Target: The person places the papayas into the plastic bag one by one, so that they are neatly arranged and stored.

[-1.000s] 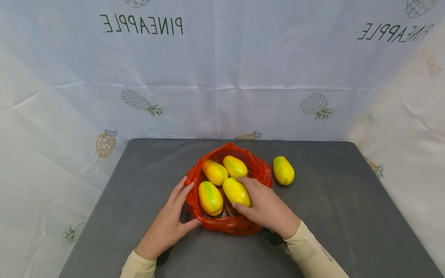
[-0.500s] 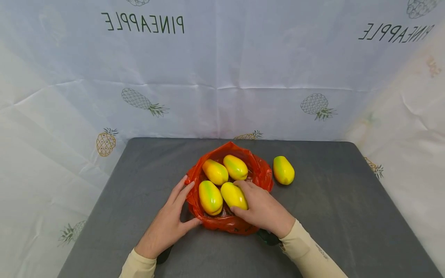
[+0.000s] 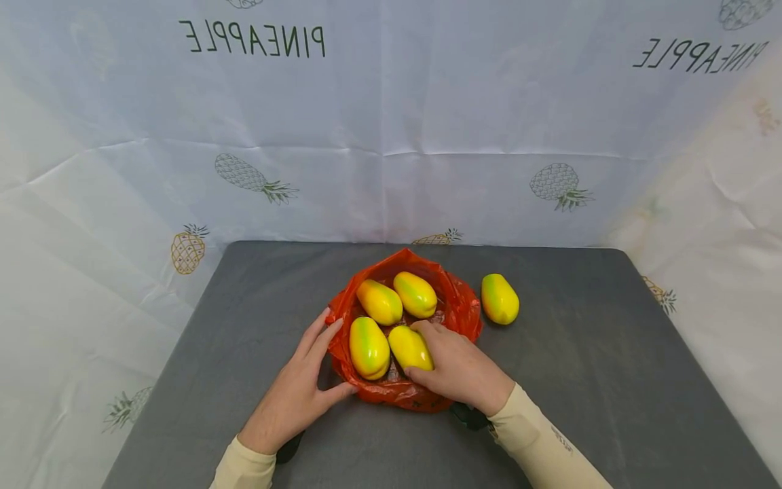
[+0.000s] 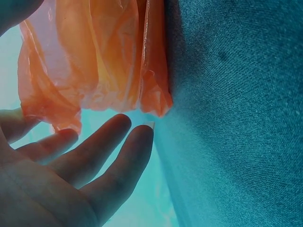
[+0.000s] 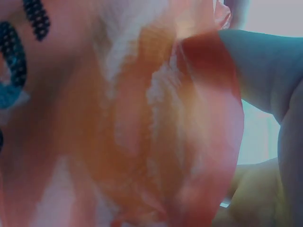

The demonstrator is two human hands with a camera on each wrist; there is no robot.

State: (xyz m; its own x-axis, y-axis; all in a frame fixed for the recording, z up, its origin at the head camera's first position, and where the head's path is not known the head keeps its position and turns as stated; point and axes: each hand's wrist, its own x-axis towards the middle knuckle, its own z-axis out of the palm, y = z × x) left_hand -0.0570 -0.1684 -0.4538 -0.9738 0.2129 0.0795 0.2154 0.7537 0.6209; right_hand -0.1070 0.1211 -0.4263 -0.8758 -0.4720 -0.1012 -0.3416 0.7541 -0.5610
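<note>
In the head view, a red plastic bag (image 3: 409, 396) stands with its mouth spread wide. My right hand (image 3: 461, 367) reaches over its front right rim and holds a glossy yellow papaya (image 3: 411, 348), thumb and fingers around its right side. Three other papayas lie inside: one at the front left (image 3: 369, 348), one behind it (image 3: 379, 302) and one at the back (image 3: 415, 294). My left hand (image 3: 296, 387) rests against the bag's left side, fingers spread. The left wrist view shows its fingers (image 4: 128, 165) extended beside the hanging orange-red plastic (image 4: 118, 61).
Another yellow-green papaya (image 3: 499, 299) lies on the dark grey table (image 3: 568, 380), just right of the bag. A pale pineapple-print curtain (image 3: 391, 102) hangs behind and along both sides. Translucent bag plastic (image 5: 132, 118) covers much of the right wrist view.
My right hand has moved slightly left and toward me, lowering its papaya in the bag beside the front left one. The left hand has stayed at the bag's side.
</note>
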